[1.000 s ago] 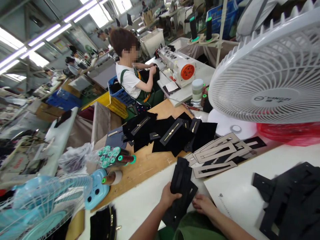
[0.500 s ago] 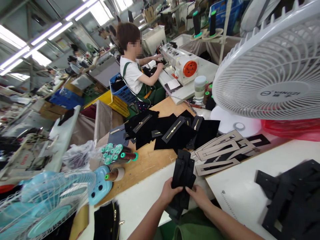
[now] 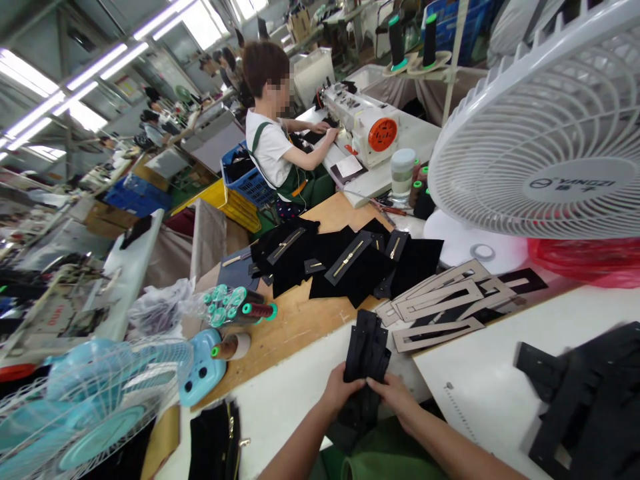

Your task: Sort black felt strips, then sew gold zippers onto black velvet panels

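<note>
A stack of black strips point(image 3: 367, 350), flat pieces with small holes near their ends, is held between my two hands over the table's near edge. My left hand point(image 3: 343, 387) grips its left side with the thumb on top. From the right, my right hand point(image 3: 393, 393) pinches the same stack, its thumb almost meeting the left one. The fingers beneath are hidden. Beyond the stack lie black fabric pieces point(image 3: 345, 260) with gold zippers, and beige frame-shaped templates point(image 3: 440, 300) rest to their right.
A white fan point(image 3: 540, 160) stands at the right, a blue fan point(image 3: 100, 400) at the left. Thread spools point(image 3: 235, 307) sit on the wooden board. More black pieces point(image 3: 595, 407) lie at the right. Across the table, a co-worker point(image 3: 275, 140) sits at a sewing machine point(image 3: 360, 120).
The black stack and my hands have shifted slightly down, and the strips in it sit a little differently. Both hands keep hold. The co-worker's hands have moved slightly right.
</note>
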A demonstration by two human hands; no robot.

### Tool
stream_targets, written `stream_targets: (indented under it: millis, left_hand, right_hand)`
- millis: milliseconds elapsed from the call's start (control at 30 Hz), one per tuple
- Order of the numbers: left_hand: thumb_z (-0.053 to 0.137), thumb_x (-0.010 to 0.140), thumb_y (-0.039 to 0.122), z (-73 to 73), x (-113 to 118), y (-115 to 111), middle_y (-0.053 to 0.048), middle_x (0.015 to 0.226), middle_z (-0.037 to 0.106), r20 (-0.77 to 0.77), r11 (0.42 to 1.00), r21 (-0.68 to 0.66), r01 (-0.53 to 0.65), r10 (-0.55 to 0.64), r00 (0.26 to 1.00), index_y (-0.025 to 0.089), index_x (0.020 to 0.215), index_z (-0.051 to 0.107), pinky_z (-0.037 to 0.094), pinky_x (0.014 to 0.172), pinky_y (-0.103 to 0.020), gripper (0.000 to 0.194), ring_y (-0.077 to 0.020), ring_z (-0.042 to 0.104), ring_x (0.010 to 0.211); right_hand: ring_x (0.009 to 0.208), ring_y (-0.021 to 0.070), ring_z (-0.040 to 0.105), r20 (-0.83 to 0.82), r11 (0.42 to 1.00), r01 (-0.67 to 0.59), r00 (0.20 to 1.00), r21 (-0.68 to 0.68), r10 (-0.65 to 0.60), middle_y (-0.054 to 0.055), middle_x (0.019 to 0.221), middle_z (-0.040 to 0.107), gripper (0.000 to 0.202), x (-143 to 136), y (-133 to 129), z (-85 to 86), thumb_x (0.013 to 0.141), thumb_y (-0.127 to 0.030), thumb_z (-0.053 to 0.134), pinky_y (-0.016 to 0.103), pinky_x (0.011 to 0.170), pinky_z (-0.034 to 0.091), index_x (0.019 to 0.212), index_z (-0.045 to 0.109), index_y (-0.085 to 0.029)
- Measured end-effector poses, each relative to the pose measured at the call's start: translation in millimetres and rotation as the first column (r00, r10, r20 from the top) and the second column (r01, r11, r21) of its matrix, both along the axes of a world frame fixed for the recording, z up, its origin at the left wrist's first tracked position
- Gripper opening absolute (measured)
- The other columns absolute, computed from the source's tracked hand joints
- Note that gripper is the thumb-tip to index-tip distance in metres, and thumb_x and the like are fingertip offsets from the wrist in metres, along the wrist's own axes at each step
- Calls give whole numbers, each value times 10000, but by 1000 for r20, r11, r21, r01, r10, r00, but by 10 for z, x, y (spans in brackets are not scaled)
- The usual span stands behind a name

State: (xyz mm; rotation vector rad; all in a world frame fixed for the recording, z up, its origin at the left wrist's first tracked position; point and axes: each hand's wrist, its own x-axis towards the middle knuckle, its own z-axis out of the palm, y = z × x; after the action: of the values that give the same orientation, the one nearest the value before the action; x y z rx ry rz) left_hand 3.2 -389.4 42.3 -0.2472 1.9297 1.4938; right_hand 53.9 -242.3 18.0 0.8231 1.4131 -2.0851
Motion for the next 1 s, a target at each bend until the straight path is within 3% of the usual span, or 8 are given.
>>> stream_targets:
  millis: [67, 200, 367, 500, 700, 800, 1000]
  left_hand:
    - [783, 565, 451, 123, -41, 84, -97, 969, 685, 14, 994, 104, 15, -16, 1000, 115, 1014, 618, 484, 834, -399, 585, -283, 619, 917]
    - [732, 653, 474, 402, -172, 320, -104, 1121, 634, -11, 971, 238, 20, -18, 1000, 142, 1131, 550, 453, 917, -383, 609, -275, 578, 1047]
    - [708, 696, 437, 619, -340, 722, -112, 1170, 594, -195, 974, 225, -3, 48, 980, 151, 1170, 495, 393, 991, -391, 593, -271, 528, 1117]
    - [701, 710, 375, 809, -416, 979, -106, 1269, 519, -386, 979, 183, 85, -8, 922, 167, 1270, 405, 325, 1051, -387, 666, -261, 459, 1197]
    - [716, 701, 383, 1140, -468, 1187, -94, 1166, 594, -196, 898, 395, 196, -127, 972, 160, 1182, 498, 403, 974, -387, 574, -272, 527, 1108]
    - [755, 649, 366, 1185, -464, 1263, -90, 1110, 622, -124, 892, 426, 153, -110, 986, 153, 1126, 538, 409, 952, -387, 566, -278, 541, 1073]
    - [690, 625, 204, 1097, -432, 1319, -53, 971, 648, -44, 877, 476, 62, -46, 998, 154, 1059, 574, 435, 842, -332, 452, -230, 576, 926]
  right_hand:
    - [870, 287, 639, -60, 999, 33, 998, 23, -31, 83, 849, 700, 456, -46, 102, 108, 603, -525, 708, 396, 772, 507, 865, 639, -159]
    - [1032, 297, 590, -183, 989, 115, 978, 88, -97, 96, 1038, 676, 537, -146, 331, 396, 665, -550, 645, 414, 899, 463, 1038, 620, -164]
    - [1081, 300, 559, -315, 962, 207, 938, 176, -144, 113, 1123, 640, 524, -299, 618, 726, 709, -540, 596, 433, 966, 414, 1071, 599, -161]
    - [1059, 317, 565, -360, 942, 234, 923, 239, -138, 124, 1116, 641, 508, -350, 846, 981, 700, -533, 615, 454, 965, 406, 1047, 617, -162]
    - [1030, 304, 576, -383, 956, 152, 923, 250, -46, 100, 1063, 661, 535, -291, 1106, 1296, 742, -597, 560, 439, 942, 426, 1038, 641, -159]
    - [1017, 307, 579, -378, 957, 137, 925, 254, -32, 96, 1045, 667, 538, -238, 1181, 1348, 745, -606, 554, 436, 920, 441, 1030, 646, -159]
    - [1046, 324, 564, -373, 946, 227, 919, 231, -130, 100, 1010, 679, 518, -143, 1263, 1312, 716, -594, 594, 442, 901, 454, 996, 656, -163]
